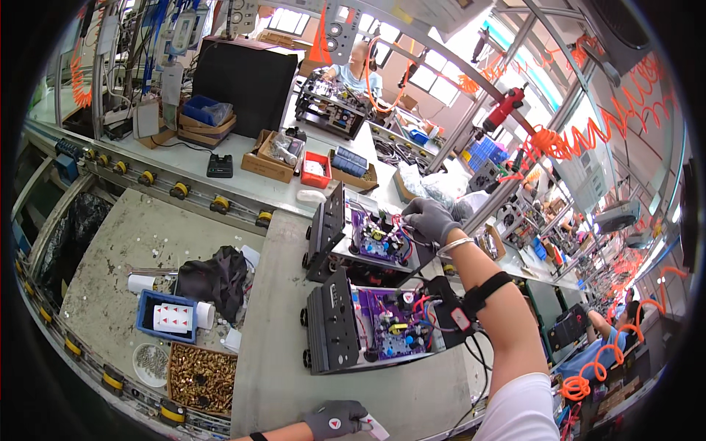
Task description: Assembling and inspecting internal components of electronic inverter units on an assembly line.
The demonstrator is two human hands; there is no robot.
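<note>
Two open electronic units stand side by side on the bench, each with a black front panel and a purple circuit board with coloured wires. My right hand (432, 220), in a grey glove, is over the back end of the farther unit (379, 237), its fingers bent and closed among the wires. Whatever they grip is hidden. The nearer unit (393, 323) has a round white sticker (409, 298) with a red mark by its wires. Low in the view, my left hand (334, 420), also gloved, pinches a white sticker sheet (377, 428). A round sticker with a red triangle is on that glove.
A blue bin (147, 323) holds cards of red-triangle stickers. Beside it are a tray of brass-coloured parts (200, 376), a dish of small parts (151, 364) and a black cloth (213, 279). A red power driver (504, 109) hangs overhead. A person (360, 73) works across the bench.
</note>
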